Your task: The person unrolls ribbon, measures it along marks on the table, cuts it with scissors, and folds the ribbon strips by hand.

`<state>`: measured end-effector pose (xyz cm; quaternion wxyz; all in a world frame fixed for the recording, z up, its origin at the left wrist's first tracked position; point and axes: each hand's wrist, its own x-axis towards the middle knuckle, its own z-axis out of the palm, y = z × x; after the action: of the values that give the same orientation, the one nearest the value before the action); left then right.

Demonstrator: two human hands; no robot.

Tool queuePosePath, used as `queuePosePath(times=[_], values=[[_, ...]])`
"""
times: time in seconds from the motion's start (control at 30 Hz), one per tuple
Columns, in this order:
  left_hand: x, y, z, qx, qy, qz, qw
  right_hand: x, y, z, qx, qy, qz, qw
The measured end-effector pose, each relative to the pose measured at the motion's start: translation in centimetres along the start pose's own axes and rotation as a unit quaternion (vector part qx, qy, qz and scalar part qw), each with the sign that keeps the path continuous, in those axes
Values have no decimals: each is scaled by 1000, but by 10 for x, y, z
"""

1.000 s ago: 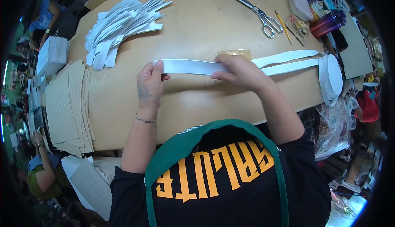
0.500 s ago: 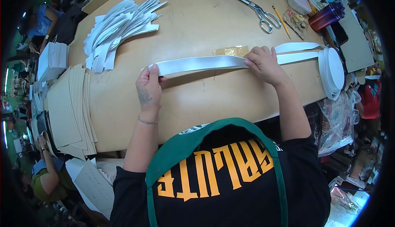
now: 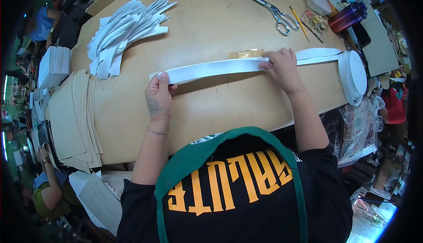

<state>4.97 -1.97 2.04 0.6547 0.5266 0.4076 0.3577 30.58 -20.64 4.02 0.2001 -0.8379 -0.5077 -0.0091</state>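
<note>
Stretched between my two hands above the table is a white flat strip [image 3: 216, 70] of band material. My left hand [image 3: 159, 96] pinches its left end between thumb and fingers. At the other side my right hand [image 3: 284, 70] grips the strip, thumb below and fingers over the top; its exact fingertip contact is partly hidden. Beyond my right hand, two lengths of the same strip run to a white roll [image 3: 354, 76] at the table's right edge. A piece of shiny brown tape [image 3: 246, 54] lies on the table just behind the strip.
A heap of cut white strips [image 3: 128, 33] lies at back left. Large scissors [image 3: 275, 11], a yellow pencil [image 3: 299, 22] and a dark tumbler [image 3: 348, 17] are at back right. Textured beige sheets [image 3: 70, 115] cover the left edge. Other people are at far left.
The two lengths between my right hand and the roll have come closer together. My right hand's fingers have shifted slightly on the strip. My left hand keeps its hold.
</note>
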Motion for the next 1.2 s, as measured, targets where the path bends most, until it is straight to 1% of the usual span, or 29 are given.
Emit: queuePosePath(times=[0.1, 0.2, 0.3, 0.4, 0.5, 0.6, 0.7, 0.8, 0.83, 0.9, 0.97, 1.1, 1.13, 1.2], values=[[-2, -1, -4, 9, -2, 4, 1000, 10, 0, 5, -19, -23, -17, 999], [-5, -2, -2, 14, 0, 20, 1000, 12, 10, 14, -67, -8, -63, 996], [-8, -4, -4, 21, -4, 31, 999, 15, 18, 20, -31, 24, -95, 995], [-8, -4, -4, 24, -10, 35, 999, 17, 18, 22, -33, 39, -121, 991], [-8, -6, -4, 21, -8, 35, 999, 18, 21, 23, -17, 29, -132, 991], [-7, -8, -3, 21, -5, 38, 999, 21, 12, 19, -52, 3, -119, 992], [-10, -5, -2, 26, -12, 58, 998, 37, -36, 21, 128, 32, -192, 972], [-13, 2, 2, 40, -26, 84, 995, 47, -99, 30, 259, -37, -216, 941], [-14, 3, 2, 42, -32, 85, 995, 50, -110, 33, 323, -67, -177, 927], [-14, 5, -2, 52, -39, 77, 995, 56, -133, 41, 440, -143, -102, 881], [-14, 6, -3, 60, -49, 54, 996, 61, -138, 53, 421, -162, -93, 887], [-10, -1, -7, 31, -46, -61, 997, 66, -139, 63, 395, -232, -32, 888], [-8, -2, -8, 5, -41, -77, 996, 66, -139, 67, 389, -249, -15, 887], [-6, -4, -8, -47, -36, -106, 993, 65, -139, 72, 375, -249, -17, 893]])
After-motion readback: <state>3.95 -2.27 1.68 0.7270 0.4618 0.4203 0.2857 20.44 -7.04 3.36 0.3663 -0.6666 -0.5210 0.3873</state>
